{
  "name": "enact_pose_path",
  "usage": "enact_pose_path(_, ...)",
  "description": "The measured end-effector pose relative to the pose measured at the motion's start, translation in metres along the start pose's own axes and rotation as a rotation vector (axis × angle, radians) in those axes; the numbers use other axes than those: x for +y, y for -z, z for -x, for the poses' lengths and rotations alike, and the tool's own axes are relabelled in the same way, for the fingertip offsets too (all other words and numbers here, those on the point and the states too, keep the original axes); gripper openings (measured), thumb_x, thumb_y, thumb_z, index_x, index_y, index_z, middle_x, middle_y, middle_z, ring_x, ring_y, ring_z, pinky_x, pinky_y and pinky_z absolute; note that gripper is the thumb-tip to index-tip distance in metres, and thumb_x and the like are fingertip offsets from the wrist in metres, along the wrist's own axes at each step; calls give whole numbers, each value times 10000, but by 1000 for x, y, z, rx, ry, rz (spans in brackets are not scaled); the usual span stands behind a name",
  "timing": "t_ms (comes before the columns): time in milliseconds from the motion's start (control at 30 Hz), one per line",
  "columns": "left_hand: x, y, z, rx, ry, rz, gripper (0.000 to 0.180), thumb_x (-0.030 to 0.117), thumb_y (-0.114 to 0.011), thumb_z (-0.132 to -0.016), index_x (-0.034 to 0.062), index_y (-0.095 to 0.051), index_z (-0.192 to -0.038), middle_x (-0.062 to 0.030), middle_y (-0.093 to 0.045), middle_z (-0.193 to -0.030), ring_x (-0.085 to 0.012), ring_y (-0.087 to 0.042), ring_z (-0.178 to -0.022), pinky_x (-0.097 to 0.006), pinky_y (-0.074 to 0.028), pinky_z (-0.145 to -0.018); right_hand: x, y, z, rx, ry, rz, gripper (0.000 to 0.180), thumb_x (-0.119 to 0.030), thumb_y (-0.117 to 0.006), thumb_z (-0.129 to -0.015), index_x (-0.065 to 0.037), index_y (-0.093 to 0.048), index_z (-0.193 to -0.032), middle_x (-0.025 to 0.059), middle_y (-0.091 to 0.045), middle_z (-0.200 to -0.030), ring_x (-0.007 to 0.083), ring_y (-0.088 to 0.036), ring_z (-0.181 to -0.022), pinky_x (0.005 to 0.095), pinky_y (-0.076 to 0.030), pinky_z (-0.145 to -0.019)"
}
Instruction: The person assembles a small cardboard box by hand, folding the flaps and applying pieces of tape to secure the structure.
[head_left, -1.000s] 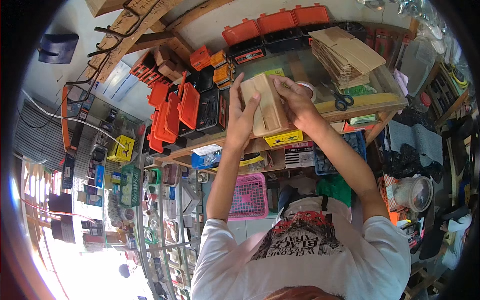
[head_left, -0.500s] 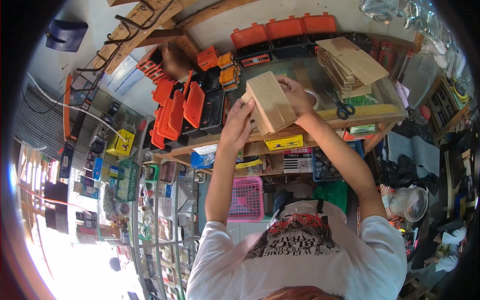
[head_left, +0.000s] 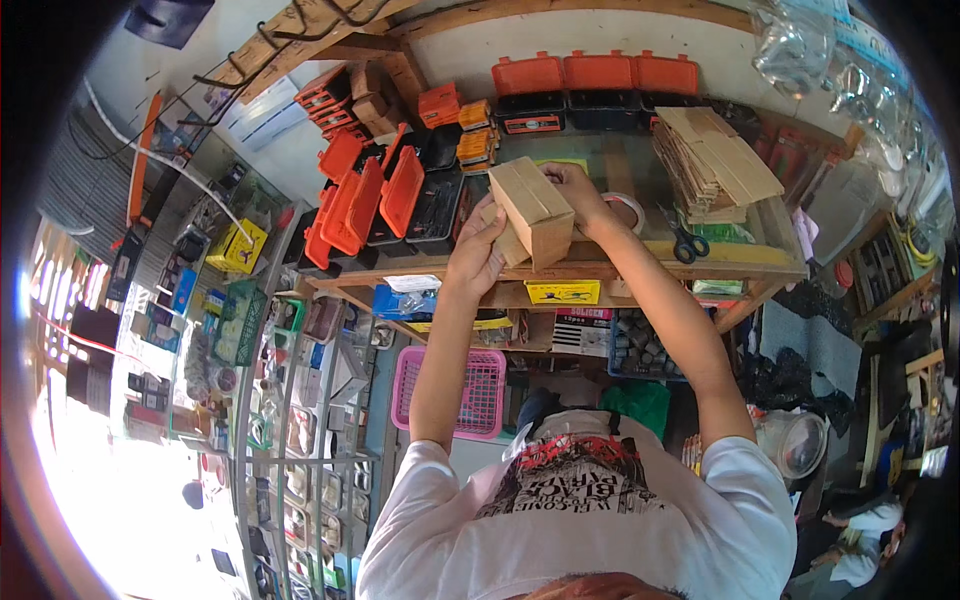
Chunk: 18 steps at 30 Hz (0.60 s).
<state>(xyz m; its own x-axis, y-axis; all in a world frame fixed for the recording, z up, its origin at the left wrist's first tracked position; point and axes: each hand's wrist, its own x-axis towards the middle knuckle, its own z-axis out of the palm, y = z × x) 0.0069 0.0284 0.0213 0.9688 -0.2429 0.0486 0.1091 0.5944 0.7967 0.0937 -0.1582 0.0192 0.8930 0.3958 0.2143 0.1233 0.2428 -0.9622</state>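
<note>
A small brown cardboard box (head_left: 532,200) is held up over the front of the glass-topped workbench, tilted, with an end face toward me. My left hand (head_left: 478,252) grips its left side, thumb against the cardboard beside a loose flap (head_left: 511,243). My right hand (head_left: 582,198) is bent at the box's far right edge, its fingers curled in and partly hidden behind the box. Right of that hand lies a roll of tape (head_left: 627,211). Dark-handled scissors (head_left: 688,245) rest farther right. A stack of flattened cardboard (head_left: 690,165) sits behind the scissors.
Open black toolboxes with orange lids (head_left: 400,192) stand left of my hands; more toolboxes (head_left: 530,110) line the back. Small orange-yellow packs (head_left: 478,148) are stacked between them. Beneath the bench edge (head_left: 640,270) are a yellow box (head_left: 562,292) and a pink basket (head_left: 405,390).
The box has turned in my hands, so an end face now shows. My right hand has shifted toward its far right edge. The whole view has also moved slightly.
</note>
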Motion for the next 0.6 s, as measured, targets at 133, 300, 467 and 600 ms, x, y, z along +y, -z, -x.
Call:
enact_pose_path(133, -4, -2, 4, 19, -58, 49, 493, 106, -551, -1041, 45, -358, -1492, -135, -597, -1337, -251, -635, -1200, -395, -583, -986, -5, 4, 5, 85, -68, 11, 362, -197, -663, -963, 18, -618, -1251, 106, -697, -1063, 132, -659, -898, 269, -527, -783)
enact_pose_path(300, -11, -8, 9, 282, -196, -48, 538, 115, -581, -1028, 64, -333, -1502, -152, -601, -1314, -257, -650, -1162, -396, -616, -915, -63, 7, 38, -22, -448, -1, 966, -793, -591, -847, -41, -458, -1438, 164, -573, -1325, 269, -609, -1131, 476, -556, -873)
enact_pose_path(467, -28, -12, 7, 383, -291, -235, 561, 150, -629, -1010, 58, -342, -1484, -154, -594, -1298, -230, -670, -1078, -325, -653, -729, -79, 0, 46, 43, -387, 174, 955, -761, -655, -820, -47, -471, -1426, 168, -575, -1325, 271, -585, -1174, 486, -553, -873)
enact_pose_path(600, -31, -17, 8, 437, -300, -363, 645, 166, -673, -985, 36, -296, -1493, -176, -581, -1298, -230, -703, -938, -301, -634, -602, -63, 9, 28, -12, -296, 412, 770, -623, -760, -809, -61, -596, -1310, 130, -621, -1269, 209, -596, -1109, 411, -551, -820)
